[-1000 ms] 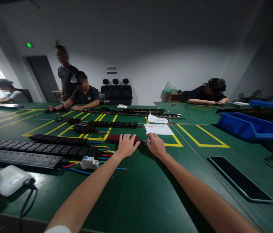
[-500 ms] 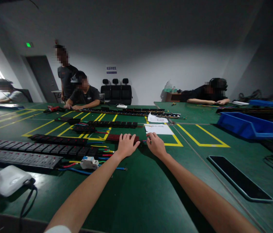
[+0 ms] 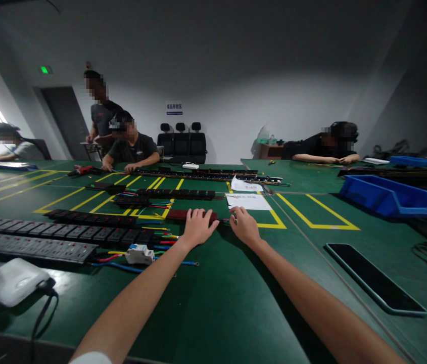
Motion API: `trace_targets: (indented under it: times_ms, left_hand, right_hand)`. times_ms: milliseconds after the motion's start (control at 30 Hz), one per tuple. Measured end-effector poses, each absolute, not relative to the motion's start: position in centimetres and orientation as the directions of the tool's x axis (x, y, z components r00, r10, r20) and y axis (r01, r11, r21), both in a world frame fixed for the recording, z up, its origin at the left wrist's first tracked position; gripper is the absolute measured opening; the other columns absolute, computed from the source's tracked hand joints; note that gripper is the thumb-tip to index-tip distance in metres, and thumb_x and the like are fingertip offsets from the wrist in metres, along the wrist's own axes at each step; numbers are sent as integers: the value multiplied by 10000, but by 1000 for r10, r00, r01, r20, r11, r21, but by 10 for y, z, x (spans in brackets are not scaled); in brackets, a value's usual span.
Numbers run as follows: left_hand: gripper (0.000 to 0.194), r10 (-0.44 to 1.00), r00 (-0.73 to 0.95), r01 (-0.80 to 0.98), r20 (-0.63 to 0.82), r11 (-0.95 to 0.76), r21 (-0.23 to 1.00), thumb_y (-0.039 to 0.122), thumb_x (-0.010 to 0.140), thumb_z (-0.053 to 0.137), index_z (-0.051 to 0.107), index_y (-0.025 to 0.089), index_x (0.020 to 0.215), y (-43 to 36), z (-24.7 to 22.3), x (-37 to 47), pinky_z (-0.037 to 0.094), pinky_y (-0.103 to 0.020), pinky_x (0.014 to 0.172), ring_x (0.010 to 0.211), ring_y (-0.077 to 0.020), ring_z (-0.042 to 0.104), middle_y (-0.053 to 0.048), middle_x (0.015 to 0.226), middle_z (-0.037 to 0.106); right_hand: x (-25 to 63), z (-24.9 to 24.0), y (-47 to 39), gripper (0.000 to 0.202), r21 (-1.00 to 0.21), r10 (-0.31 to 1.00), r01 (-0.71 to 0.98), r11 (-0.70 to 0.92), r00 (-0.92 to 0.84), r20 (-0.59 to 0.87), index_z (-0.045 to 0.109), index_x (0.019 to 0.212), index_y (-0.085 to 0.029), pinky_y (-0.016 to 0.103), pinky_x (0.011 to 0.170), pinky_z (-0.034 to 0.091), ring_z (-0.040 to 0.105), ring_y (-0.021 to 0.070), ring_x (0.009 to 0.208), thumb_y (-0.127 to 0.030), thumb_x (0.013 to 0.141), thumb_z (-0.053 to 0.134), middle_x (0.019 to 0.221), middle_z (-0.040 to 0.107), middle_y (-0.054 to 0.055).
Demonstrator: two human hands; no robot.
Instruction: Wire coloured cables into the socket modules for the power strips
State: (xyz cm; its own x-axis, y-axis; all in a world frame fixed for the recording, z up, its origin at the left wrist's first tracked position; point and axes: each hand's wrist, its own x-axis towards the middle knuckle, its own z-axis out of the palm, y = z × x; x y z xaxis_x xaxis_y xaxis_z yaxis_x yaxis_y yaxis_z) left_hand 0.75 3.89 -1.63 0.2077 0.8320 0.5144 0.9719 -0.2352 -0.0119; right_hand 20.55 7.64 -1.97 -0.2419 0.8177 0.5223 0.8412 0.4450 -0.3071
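Glossy green tabletop [image 3: 213, 313]; left hand [image 3: 199, 227] on flat reddish strip [image 3: 177, 215]

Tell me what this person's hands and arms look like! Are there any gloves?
No gloves. The left hand and right hand are bare, with no watch or ring to see. A white edge, probably a sleeve, shows low on the left arm; no sleeve shows on the right.

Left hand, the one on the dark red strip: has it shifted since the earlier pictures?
No. Judged against the yellow table marking, the left hand shows no visible shift on the dark red strip.
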Motion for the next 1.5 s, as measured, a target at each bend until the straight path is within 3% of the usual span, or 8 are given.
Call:
trace_targets:
  times_ms: [400,667,867,1133,1233,1300,1367,1500]
  left_hand:
    - [560,838,197,975,509,-221,-15,571,994,356,560,207,1368,37,-15,8,292,-536,1119,1226,-310,505,-142,1284,619]
    - [591,851,194,974,488,-226,7,598,994,308,559,218,1371,38,-15,7,290,-537,1117,1229,-305,497,-133,1288,611]
    - [726,865,186,975,466,-221,20,746,917,350,546,232,1391,40,-13,6,287,-582,1106,1213,-325,493,-140,1275,603]
    - [656,820,126,982,558,-182,45,703,923,406,593,208,1309,39,-11,7,321,-565,1081,1147,-309,486,-145,1177,593]
    - [692,794,104,986,599,-163,44,717,914,391,587,188,1315,38,-7,8,325,-550,1077,1138,-313,478,-156,1183,574]
    - [702,778,98,987,621,-158,43,715,917,380,579,182,1329,37,-5,8,313,-541,1088,1152,-315,470,-159,1198,564]
    - [703,767,94,986,635,-158,45,712,921,374,570,185,1343,37,-4,9,305,-537,1094,1161,-315,466,-158,1210,560]
    - [709,753,77,986,653,-154,60,713,920,375,560,185,1356,37,-3,8,308,-533,1095,1164,-316,462,-157,1219,558]
  right_hand:
    - [201,-6,68,288,-248,959,964,98,-25,281,595,1084,-196,332,750,441,656,257,928,-403,979,423,1070,637,123]
    - [213,-1,76,354,-263,990,963,63,-28,135,539,1154,-204,369,752,467,664,287,937,-477,953,438,1115,590,127]
    - [221,-5,79,376,-318,981,944,86,-25,191,566,1077,-193,347,727,453,653,273,915,-523,950,437,1063,613,119]
    - [230,-9,91,517,-421,975,887,191,-123,184,666,871,-182,301,663,408,630,227,798,-596,975,373,939,667,112]
    - [229,-13,100,547,-615,968,752,236,-130,213,691,783,-166,270,633,394,608,202,763,-567,980,376,819,671,85]
    - [224,-14,104,487,-798,968,549,248,-123,217,719,816,-155,240,595,389,589,173,740,-517,969,431,811,673,71]
    - [219,-12,104,412,-946,987,286,153,-91,132,732,866,-146,210,510,361,550,136,661,-479,943,502,818,670,65]
    - [210,-2,96,306,-984,989,-142,-106,-119,-89,710,855,-145,159,403,317,505,84,575,-417,926,588,812,651,47]
